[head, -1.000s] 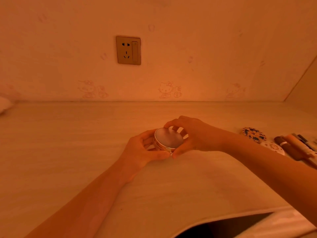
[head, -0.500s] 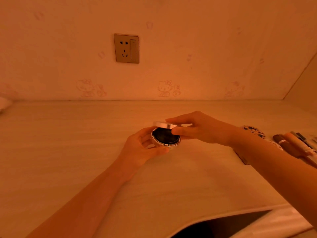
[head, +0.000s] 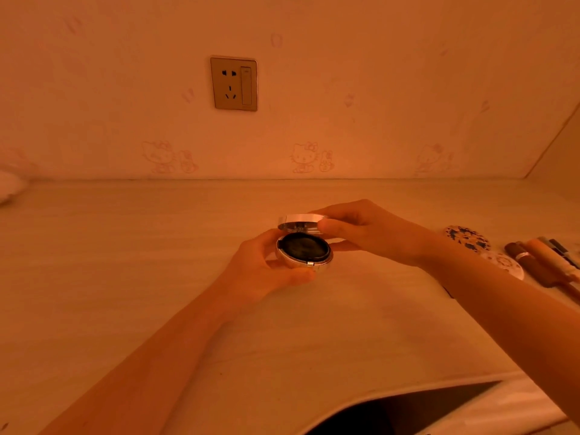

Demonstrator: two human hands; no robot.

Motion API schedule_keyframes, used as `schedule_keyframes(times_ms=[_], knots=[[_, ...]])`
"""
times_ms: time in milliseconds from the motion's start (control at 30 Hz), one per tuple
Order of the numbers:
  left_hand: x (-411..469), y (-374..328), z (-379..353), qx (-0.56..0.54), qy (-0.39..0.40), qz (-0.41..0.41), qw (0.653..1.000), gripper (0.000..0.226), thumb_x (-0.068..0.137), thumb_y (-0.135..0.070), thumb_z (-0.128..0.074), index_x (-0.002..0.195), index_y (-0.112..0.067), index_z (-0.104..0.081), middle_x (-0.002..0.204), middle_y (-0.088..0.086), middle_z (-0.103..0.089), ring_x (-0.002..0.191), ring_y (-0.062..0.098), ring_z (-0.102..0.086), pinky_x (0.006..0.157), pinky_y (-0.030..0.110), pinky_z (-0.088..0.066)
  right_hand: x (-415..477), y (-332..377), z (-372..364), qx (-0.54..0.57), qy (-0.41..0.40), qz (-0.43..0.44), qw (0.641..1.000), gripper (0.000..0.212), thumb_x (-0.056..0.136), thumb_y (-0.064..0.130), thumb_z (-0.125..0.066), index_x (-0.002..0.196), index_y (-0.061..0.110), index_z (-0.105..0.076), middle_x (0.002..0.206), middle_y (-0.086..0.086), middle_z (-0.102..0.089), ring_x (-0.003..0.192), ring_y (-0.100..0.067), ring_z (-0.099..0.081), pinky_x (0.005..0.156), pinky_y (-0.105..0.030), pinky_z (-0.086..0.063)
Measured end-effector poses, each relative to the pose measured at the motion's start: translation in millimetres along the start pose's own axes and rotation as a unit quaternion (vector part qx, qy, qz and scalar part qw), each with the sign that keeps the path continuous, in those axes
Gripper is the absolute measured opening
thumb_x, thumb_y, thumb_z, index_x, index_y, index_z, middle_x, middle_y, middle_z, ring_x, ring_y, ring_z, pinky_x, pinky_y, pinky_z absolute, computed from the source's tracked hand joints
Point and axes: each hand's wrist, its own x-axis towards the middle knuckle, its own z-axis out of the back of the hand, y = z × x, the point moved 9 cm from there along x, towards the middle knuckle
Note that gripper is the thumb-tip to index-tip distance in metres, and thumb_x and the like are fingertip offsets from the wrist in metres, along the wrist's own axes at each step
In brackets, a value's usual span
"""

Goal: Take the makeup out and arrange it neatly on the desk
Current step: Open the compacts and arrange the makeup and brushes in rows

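Left hand [head: 260, 273] cupping compact [head: 303, 251], right hand [head: 372, 230] pinching lid [head: 301, 218] (raised), discs [head: 467, 238] and pens [head: 546, 262] rightward

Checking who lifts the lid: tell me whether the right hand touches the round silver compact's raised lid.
Touching. The head view shows the right hand pinching the lid of the round silver compact at its edge, thumb against the rim.

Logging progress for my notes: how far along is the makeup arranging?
Done: two patterned round cases and a row of stick-shaped items lie on the desk, far right. In hand: the left hand holds a round compact while the right hand holds its lid up. Left: closing and placing it; whether more remains unpacked isn't visible.
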Motion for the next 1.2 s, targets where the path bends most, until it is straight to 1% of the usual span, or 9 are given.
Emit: schedule_keyframes(times_ms=[100, 233, 367, 533, 600, 700, 800, 933, 1200], knots=[[-0.5, -1.6, 3.2, 0.053, 0.013, -0.008, 0.998, 0.066, 0.053, -0.033, -0.087, 0.109, -0.047, -0.056, 0.104, -0.033, -0.064, 0.103, -0.011, -0.058, 0.083, 0.010, -0.046, 2.4, -6.9, -1.5, -0.019, 0.002, -0.002, 1.000, 0.031, 0.093, 0.033, -0.051, 0.123, 0.030, -0.061, 0.119, 0.009, -0.065, 0.114, -0.008, -0.058, 0.100, -0.034, -0.048], [-0.4, 2.8, 5.8, 0.157, 0.040, -0.015, 0.987, 0.088, 0.056, -0.039, -0.088, 0.126, -0.055, -0.038, 0.124, -0.045, -0.044, 0.118, -0.019, -0.041, 0.091, 0.001, -0.031, 3.9, -7.6, -8.6, -0.083, 0.002, 0.025, 0.996, 0.036, 0.094, 0.023, -0.053, 0.129, 0.030, -0.054, 0.122, 0.019, -0.059, 0.112, 0.009, -0.054, 0.093, -0.011, -0.042], [-2.2, 12.6, 4.4, 0.244, 0.054, 0.009, 0.968, 0.086, 0.056, -0.043, -0.088, 0.109, -0.067, -0.024, 0.151, -0.018, -0.026, 0.138, 0.002, -0.026, 0.106, 0.019, -0.025, 6.0, -22.6, -16.1, -0.127, 0.014, 0.009, 0.992, 0.041, 0.093, 0.028, -0.055, 0.133, 0.031, -0.049, 0.135, 0.014, -0.051, 0.124, 0.000, -0.046, 0.107, -0.024, -0.037], [-0.6, 8.8, -1.5, 0.307, 0.074, -0.035, 0.948, 0.085, 0.058, -0.045, -0.086, 0.130, -0.043, -0.041, 0.120, -0.039, -0.025, 0.135, -0.008, -0.005, 0.103, 0.013, -0.015, 2.8, -26.8, -22.2, -0.129, 0.034, 0.023, 0.991, 0.040, 0.094, 0.027, -0.053, 0.131, 0.038, -0.044, 0.137, 0.015, -0.048, 0.127, -0.004, -0.044, 0.108, -0.029, -0.036], [0.4, 11.1, -0.6, 0.316, 0.071, -0.031, 0.946, 0.075, 0.056, -0.048, -0.086, 0.116, -0.048, -0.041, 0.113, -0.042, -0.029, 0.133, -0.002, -0.013, 0.102, 0.015, -0.018, 2.9, -30.1, -21.0, -0.117, 0.031, 0.023, 0.992, 0.040, 0.093, 0.027, -0.053, 0.130, 0.039, -0.044, 0.139, 0.013, -0.048, 0.128, -0.006, -0.044, 0.108, -0.034, -0.038], [1.3, 13.1, 1.4, 0.352, 0.060, -0.025, 0.934, 0.069, 0.043, -0.070, -0.075, 0.096, -0.042, -0.041, 0.100, -0.023, -0.041, 0.112, 0.006, -0.030, 0.085, 0.016, -0.025, 4.2, -34.4, -21.1, -0.105, 0.028, 0.025, 0.994, 0.038, 0.094, 0.024, -0.053, 0.131, 0.034, -0.050, 0.135, 0.016, -0.052, 0.125, -0.002, -0.047, 0.105, -0.030, -0.041], [1.6, 15.7, 2.3, 0.361, 0.055, -0.017, 0.931, 0.076, 0.046, -0.066, -0.081, 0.106, -0.033, -0.049, 0.105, -0.012, -0.048, 0.106, 0.007, -0.033, 0.081, 0.018, -0.027, 6.0, -35.9, -21.0, -0.106, 0.017, 0.025, 0.994, 0.038, 0.095, 0.022, -0.053, 0.132, 0.030, -0.052, 0.131, 0.013, -0.056, 0.121, -0.002, -0.051, 0.099, -0.022, -0.043], [-2.2, 15.2, 10.3, 0.281, 0.026, 0.007, 0.959, 0.098, 0.057, -0.048, -0.085, 0.141, -0.032, -0.037, 0.109, -0.025, -0.044, 0.118, -0.001, -0.029, 0.097, 0.019, -0.030, 6.9, -40.8, -17.5, -0.156, -0.008, 0.021, 0.987, 0.036, 0.093, 0.031, -0.054, 0.129, 0.036, -0.051, 0.130, 0.009, -0.052, 0.119, -0.005, -0.048, 0.099, -0.024, -0.041], [-1.8, 16.6, 12.8, 0.260, 0.007, 0.001, 0.966, 0.108, 0.058, -0.043, -0.086, 0.146, -0.035, -0.023, 0.103, -0.037, -0.047, 0.119, -0.001, -0.034, 0.094, 0.018, -0.027, 12.5, -39.6, -8.9, -0.175, -0.020, 0.005, 0.984, 0.033, 0.093, 0.041, -0.050, 0.126, 0.035, -0.056, 0.120, 0.018, -0.057, 0.111, 0.000, -0.052, 0.091, -0.018, -0.041]])
